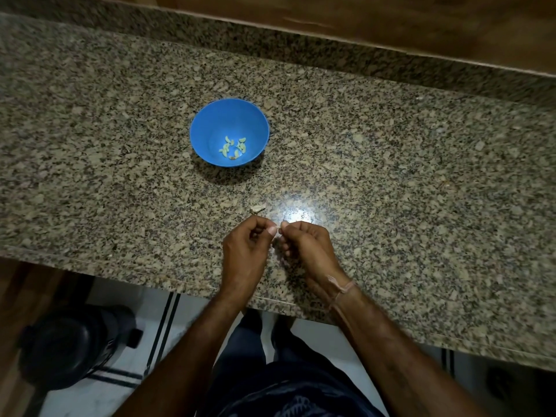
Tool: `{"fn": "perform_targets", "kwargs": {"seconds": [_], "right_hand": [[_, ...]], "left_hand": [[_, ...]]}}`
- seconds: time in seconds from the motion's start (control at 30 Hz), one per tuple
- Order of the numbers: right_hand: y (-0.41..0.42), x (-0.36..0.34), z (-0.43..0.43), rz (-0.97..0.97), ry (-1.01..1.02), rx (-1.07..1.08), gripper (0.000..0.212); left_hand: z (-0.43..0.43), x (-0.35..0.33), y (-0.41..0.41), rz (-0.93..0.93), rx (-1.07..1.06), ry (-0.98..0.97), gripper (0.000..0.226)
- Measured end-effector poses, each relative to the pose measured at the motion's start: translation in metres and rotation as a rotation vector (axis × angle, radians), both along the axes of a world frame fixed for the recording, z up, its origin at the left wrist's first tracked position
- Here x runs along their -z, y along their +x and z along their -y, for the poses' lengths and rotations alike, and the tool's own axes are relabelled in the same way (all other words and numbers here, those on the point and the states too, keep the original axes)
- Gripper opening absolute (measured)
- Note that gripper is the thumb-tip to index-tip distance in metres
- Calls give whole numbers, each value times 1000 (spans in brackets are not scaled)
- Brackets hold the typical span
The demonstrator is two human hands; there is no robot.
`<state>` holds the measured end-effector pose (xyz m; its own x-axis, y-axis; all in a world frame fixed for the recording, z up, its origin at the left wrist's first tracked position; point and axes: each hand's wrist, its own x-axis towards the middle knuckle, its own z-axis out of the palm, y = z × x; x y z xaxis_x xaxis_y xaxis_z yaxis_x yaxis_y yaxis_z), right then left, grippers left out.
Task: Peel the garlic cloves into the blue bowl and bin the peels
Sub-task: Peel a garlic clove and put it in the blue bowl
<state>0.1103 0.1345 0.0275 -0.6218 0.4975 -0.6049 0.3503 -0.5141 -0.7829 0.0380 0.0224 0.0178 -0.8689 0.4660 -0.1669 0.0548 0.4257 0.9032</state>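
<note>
Mostly the frame is a speckled granite counter (391, 164) running from the upper left to the lower right, with a wood strip (421, 22) along its top edge and pale floor (120, 398) below. Just above centre stands the blue bowl (210, 121), with peeled cloves (233, 147) in its bottom. Low in the centre, near the counter's front edge, the left hand (245, 251) and right hand (307, 248) meet fingertip to fingertip — pinched on something too small to tell. A scrap of peel (257, 209) lies just above them.
</note>
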Motion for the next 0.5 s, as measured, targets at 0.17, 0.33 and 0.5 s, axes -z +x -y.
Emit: {"fn": "perform_targets", "kwargs": {"seconds": [0.17,0.33,0.5], "right_hand": [[0,2,-2,-12,-77,4,22],[-2,7,-5,-6,-107,-10,20],[-5,8,-8,23,-154,16,15]], "left_hand": [[-2,1,-1,106,3,68,7],[-4,1,-6,256,12,110,11],[-8,6,-3,141,57,-90,29]]}}
